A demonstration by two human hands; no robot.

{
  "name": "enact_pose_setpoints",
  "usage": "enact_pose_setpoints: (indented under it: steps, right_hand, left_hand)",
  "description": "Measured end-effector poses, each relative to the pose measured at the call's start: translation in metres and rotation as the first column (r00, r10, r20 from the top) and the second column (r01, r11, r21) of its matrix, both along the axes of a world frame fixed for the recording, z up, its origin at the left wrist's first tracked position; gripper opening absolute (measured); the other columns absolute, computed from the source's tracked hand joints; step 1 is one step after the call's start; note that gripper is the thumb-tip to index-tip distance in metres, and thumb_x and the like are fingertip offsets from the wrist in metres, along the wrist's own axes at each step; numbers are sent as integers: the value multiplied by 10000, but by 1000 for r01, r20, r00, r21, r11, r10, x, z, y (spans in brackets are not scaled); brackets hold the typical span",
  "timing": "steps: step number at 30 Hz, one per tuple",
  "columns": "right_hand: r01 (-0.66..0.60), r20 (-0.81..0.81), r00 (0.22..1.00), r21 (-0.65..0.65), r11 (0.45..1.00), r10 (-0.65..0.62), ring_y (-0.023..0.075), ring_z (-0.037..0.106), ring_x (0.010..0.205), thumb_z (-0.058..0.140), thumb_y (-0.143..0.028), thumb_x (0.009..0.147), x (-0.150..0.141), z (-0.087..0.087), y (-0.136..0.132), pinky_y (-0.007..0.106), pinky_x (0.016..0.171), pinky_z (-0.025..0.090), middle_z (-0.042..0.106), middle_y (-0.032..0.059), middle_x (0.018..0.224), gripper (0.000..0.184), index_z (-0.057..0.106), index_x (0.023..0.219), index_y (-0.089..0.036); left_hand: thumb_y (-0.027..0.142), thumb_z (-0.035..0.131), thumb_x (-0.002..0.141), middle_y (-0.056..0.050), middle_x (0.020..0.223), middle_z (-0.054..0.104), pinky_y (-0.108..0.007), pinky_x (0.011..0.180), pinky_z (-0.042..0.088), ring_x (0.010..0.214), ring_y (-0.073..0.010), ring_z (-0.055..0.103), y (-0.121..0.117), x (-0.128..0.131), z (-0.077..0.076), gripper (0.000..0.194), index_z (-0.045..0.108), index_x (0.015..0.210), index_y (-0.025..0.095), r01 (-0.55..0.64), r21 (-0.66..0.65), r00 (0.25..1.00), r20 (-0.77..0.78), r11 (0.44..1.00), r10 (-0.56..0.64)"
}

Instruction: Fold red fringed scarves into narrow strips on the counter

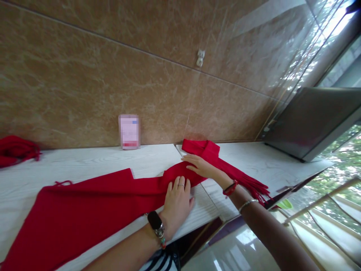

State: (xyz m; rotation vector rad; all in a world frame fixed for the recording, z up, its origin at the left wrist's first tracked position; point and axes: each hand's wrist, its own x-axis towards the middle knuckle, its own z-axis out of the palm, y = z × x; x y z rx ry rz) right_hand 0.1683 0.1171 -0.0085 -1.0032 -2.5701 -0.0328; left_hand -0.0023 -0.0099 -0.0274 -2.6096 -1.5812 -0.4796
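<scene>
A long red scarf (93, 214) lies along the white surface, spread wide on the left and narrower towards the right, where it bends back on itself. Its fringe (255, 184) hangs to the right near the front edge. My left hand (177, 197) rests palm down on the narrow stretch, fingers slightly apart. Just beyond it to the right, my right hand (200, 165) lies flat across the cloth, with the folded part (204, 146) behind it. Neither hand is closed round the cloth. The scarf's left end runs out of view.
Another bundled red cloth (17, 150) sits at the far left. A pale, blurred packet (129, 131) leans on the brown tiled wall (84, 82). A dark grey appliance (324, 120) stands at the right end of the white countertop (158, 162), near a window and a railing (321, 201).
</scene>
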Motion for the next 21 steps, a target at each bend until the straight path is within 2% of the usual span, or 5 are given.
enact_pose_setpoints:
  steps: [4,9,13,17,21]
  right_hand:
    - [196,131,974,-77,978,-185,249,348,1286,333,-278,927,8,-13,1,518,1039,268,428,140,1369,424,410,1332,-180]
    - [400,60,915,14,916,-400,271,276,1321,383,-200,892,20,0,12,530,1048,242,385,160,1394,456,392,1345,-147]
    - [336,-97,939,58,940,-330,240,247,1335,333,-221,910,15,3,1,484,1062,254,374,131,1407,438,402,1339,-162]
    - [118,98,989,-45,992,-113,225,271,1326,298,-295,941,4,-13,-15,476,1052,260,380,107,1409,429,377,1354,-208]
    - [239,185,956,-51,970,-226,254,269,1325,295,-274,944,21,-21,-15,557,1038,222,366,113,1414,420,372,1354,-219]
  left_hand:
    - [424,529,814,-178,1436,288,-453,981,351,1316,-360,243,7,-6,-1,546,459,1276,143,12,-17,1000,8,1000,-12]
    - [497,447,853,-166,1408,352,-448,944,382,1216,-322,423,15,-13,7,586,388,1334,168,15,33,999,-43,999,-14]
    - [431,352,910,-119,1416,359,-428,1004,334,1302,-266,312,26,-16,15,521,364,1353,157,5,136,1000,6,991,-6]
    - [462,329,909,-130,1445,297,-466,1042,274,1335,-259,243,38,-18,8,558,350,1362,137,109,56,994,-32,992,-107]
    - [479,325,905,-153,1460,240,-471,1059,235,1344,-270,215,39,-20,0,602,304,1384,115,122,-26,991,-58,992,-124]
